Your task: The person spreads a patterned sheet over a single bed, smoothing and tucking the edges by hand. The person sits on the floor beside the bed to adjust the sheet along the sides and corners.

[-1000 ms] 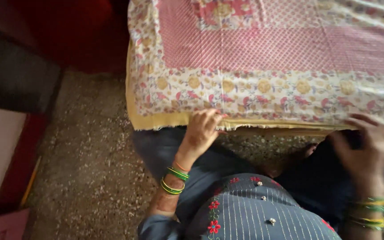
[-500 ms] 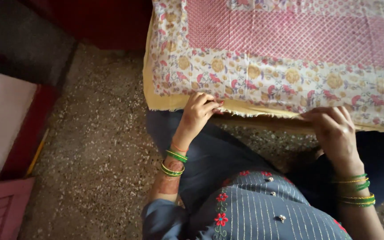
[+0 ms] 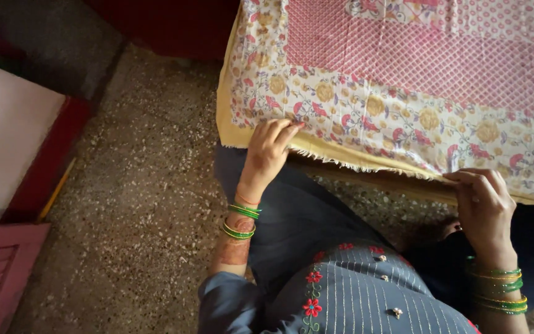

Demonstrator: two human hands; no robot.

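Left hand [image 3: 271, 148]: fingers pinched on bedsheet [image 3: 403, 93] hem near corner, holding it taut.
Right hand [image 3: 482, 204]: gripping same yellow edge farther along, keeping it level.
Bedsheet: floral, pink, spread over bed, hem overhanging speckled floor [image 3: 137, 198].

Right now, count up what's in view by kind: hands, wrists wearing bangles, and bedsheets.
Hands: 2, left hand and right hand, both gripping the fringed edge of the sheet
Wrists wearing green bangles: 2, left and right
Floral bedsheet: 1
Total: 5
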